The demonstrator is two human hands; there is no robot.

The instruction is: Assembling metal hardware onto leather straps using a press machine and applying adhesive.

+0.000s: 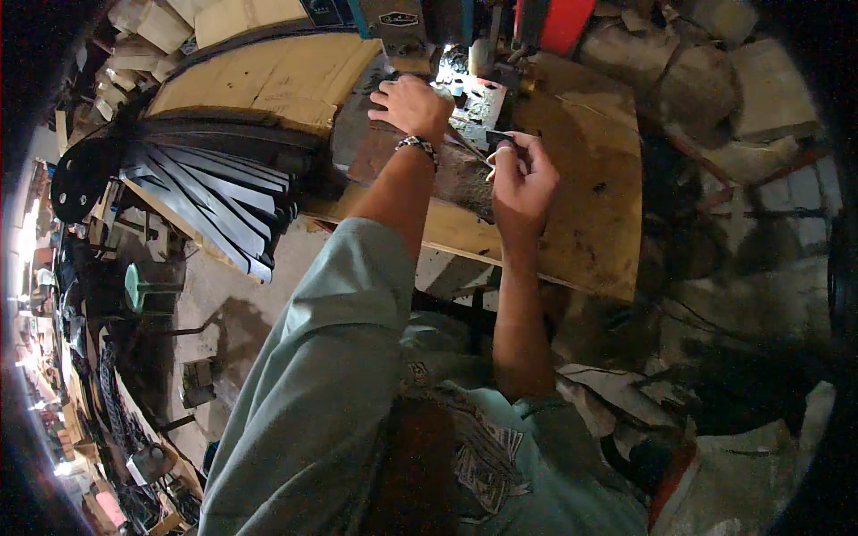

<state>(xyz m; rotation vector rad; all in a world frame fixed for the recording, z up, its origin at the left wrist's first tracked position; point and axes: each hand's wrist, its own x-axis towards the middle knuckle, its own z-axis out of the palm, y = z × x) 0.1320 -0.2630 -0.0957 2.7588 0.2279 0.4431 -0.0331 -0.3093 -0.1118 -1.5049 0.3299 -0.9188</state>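
My left hand (413, 104), with a beaded band at the wrist, rests palm down on the work surface beside a lit metal machine plate (478, 100). Its fingers lie spread and hold nothing that I can see. My right hand (521, 179) is closed around a small dark metal piece (498, 138), pinched between thumb and fingers just right of the plate. Both hands are over a worn wooden bench top (590, 205).
A fan of dark flat metal strips (210, 192) lies at the left beside curved wooden boards (268, 76). A red machine part (559, 22) stands at the back. Rubble and stone blocks (715, 80) fill the right. A green-topped stand (152, 281) is on the floor.
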